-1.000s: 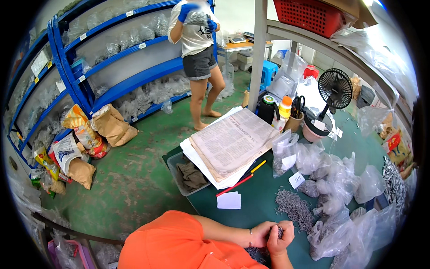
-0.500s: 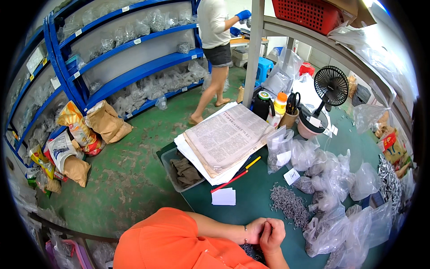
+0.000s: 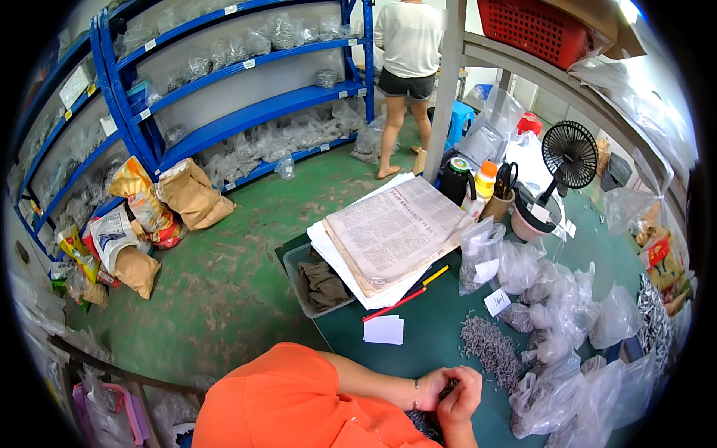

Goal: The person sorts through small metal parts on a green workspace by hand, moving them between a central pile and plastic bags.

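Blue metal shelves [image 3: 246, 123], newspaper [image 3: 396, 228] atop white papers [image 3: 388, 297], small black fan [image 3: 569, 154], red basket [image 3: 534, 31], blue stool [image 3: 460, 119]

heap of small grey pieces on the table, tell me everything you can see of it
The heap is a low, uneven spread of many small, slim, loose grey pieces, metallic-looking, with strays around its edge. It rests directly on the dark green tabletop, just beyond the right hand and left of the clear plastic bags, near a white card. Whether any bag touches it is unclear.

Hands [image 3: 460, 403] cupped together around dark bits [image 3: 449, 387], probably metal; grey pile [image 3: 490, 348] near.
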`<state>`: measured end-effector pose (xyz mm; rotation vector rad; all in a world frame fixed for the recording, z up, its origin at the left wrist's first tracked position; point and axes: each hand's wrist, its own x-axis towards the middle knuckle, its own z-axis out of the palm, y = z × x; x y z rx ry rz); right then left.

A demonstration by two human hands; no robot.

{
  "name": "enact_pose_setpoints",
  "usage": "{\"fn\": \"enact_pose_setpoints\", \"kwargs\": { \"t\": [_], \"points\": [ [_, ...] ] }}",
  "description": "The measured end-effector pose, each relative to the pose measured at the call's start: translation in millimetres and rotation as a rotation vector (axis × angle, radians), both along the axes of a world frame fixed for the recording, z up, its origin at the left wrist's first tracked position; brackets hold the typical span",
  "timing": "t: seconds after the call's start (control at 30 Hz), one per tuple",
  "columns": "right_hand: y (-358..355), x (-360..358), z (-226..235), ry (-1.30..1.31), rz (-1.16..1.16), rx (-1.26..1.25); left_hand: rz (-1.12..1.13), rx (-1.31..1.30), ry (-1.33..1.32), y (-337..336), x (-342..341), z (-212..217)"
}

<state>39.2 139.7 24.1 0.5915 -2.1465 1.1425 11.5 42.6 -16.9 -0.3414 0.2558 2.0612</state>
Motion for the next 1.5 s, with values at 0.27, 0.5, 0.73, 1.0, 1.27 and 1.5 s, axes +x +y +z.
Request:
{"fn": "enact_pose_setpoints", "kwargs": {
  "t": [0.27, 0.5, 0.73, 1.0, 1.27, 1.5],
  "points": [
    [-3.1, -2.8, 3.8, -0.012, 0.132, 0.013, 0.005, 0.238, -0.031, 15.2, -1.2, -66.6],
    [-2.4, 1.1, 7.4, -0.041, 0.136, 0.066, 0.021, 0.166, 0.069, 10.4, -1.2, -46.4],
    [-1.5, 0.6, 6.4, -0.033, 0.116, 0.105, -0.023, 0.167, -0.030, 9.5, 0.5, -61.5],
    [0.1, 5.3, 2.6, -0.056, 0.148, 0.062, 0.031, 0.318, 0.015, 16.9, 3.1, -77.4],
    [-3.8, 2.4, 10.4, -0.023, 0.128, 0.161, -0.042, 0.454, 0.110, 7.4, -2.2, -62.4],
    [-1.6, 5.5, 1.4, -0.080, 0.135, 0.046, 0.015, 0.309, 0.061, 20.2, 2.9, -68.3]
  ]
}}
